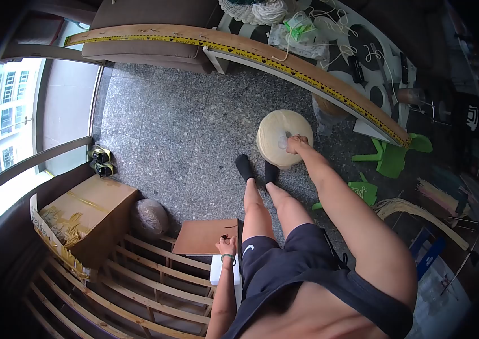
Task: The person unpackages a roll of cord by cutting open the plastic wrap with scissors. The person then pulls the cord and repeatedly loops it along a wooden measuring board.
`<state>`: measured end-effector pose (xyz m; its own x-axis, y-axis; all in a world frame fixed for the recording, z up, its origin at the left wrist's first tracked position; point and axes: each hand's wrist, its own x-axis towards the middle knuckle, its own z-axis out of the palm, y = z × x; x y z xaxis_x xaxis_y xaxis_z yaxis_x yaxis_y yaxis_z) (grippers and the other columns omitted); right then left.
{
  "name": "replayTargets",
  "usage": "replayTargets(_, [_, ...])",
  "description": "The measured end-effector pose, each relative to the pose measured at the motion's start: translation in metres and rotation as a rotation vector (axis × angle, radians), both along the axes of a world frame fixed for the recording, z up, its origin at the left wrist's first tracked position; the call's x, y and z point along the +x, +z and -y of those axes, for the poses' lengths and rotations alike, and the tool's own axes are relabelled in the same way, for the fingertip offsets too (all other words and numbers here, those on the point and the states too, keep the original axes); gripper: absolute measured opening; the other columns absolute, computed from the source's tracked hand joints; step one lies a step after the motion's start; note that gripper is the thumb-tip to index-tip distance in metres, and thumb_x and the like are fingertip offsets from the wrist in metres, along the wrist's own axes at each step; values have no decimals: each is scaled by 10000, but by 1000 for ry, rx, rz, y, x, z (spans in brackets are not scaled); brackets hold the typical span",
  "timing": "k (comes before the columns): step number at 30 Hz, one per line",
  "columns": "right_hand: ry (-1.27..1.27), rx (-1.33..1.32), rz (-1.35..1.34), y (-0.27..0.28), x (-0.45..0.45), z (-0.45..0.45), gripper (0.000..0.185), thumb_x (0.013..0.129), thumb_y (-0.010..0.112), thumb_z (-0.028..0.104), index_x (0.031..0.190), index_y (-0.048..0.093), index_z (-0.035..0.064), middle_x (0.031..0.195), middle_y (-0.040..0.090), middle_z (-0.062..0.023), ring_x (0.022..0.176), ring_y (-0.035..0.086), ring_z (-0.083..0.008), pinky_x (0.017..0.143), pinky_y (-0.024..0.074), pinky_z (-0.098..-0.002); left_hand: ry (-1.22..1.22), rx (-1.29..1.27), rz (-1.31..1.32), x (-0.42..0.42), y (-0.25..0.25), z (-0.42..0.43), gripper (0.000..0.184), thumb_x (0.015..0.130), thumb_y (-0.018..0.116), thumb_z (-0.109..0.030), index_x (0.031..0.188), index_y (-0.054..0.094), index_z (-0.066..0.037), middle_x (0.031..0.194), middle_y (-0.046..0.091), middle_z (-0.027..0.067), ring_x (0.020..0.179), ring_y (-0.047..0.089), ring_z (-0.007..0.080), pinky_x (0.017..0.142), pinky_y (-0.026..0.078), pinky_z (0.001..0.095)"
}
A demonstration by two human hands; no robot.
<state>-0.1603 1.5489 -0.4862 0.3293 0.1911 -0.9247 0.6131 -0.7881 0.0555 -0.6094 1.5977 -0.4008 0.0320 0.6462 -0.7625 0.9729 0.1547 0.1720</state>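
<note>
My right hand [297, 142] reaches down over a round cream stool [273, 152], its fingers closed. A small translucent whitish piece [282, 140] shows at its fingertips over the stool top; its kind is unclear. My left hand [227, 246] is at the edge of a flat brown board [197, 237], fingers pinched together. Something small and dark [225, 237] shows at those fingertips, too small to name. A white block [217, 269] lies beside the left wrist, under the board's near edge.
A long wooden strip with yellow fragile tape [239, 51] spans the sofa [143, 28] and a table holding cords and plastic bags [301, 28]. Green chairs [392, 158] stand right. A slatted wooden frame [154, 288], cardboard box [89, 209] and shoes [101, 161] are left.
</note>
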Motion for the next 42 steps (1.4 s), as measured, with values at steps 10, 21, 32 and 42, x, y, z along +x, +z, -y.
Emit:
replayTargets(10, [61, 132, 108, -61, 65, -45, 312, 707, 500, 194, 978, 586, 63, 1078, 538, -91, 1078, 439, -212, 846, 389, -366, 166, -257, 72, 46, -45, -9, 609, 753, 507, -457, 1099, 426, 37, 1002, 493, 282, 937, 504, 348, 816, 390, 360])
replayTargets(21, [-80, 275, 153, -157, 92, -59, 322, 721, 547, 285, 928, 591, 42, 954, 570, -112, 1019, 458, -255, 845, 372, -386, -348, -5, -169, 197, -92, -51, 655, 716, 531, -457, 1180, 379, -20, 1012, 468, 189, 890, 500, 363, 773, 408, 417])
replayTargets(32, [-411, 719, 924, -262, 55, -51, 789, 653, 557, 559, 1201, 316, 44, 1285, 235, -197, 1210, 188, -371, 885, 228, -564, -520, 97, 95, 231, -142, -93, 538, 710, 564, -287, 1169, 397, -63, 938, 529, 143, 803, 538, 322, 697, 436, 384])
replayTargets(42, [-393, 715, 1177, -308, 40, -51, 614, 694, 499, 441, 1193, 375, 105, 1320, 213, -175, 1230, 182, -367, 909, 183, -559, -447, 376, 315, 262, -217, -160, 468, 708, 543, -206, 1137, 426, -59, 906, 556, 119, 800, 551, 304, 697, 437, 358])
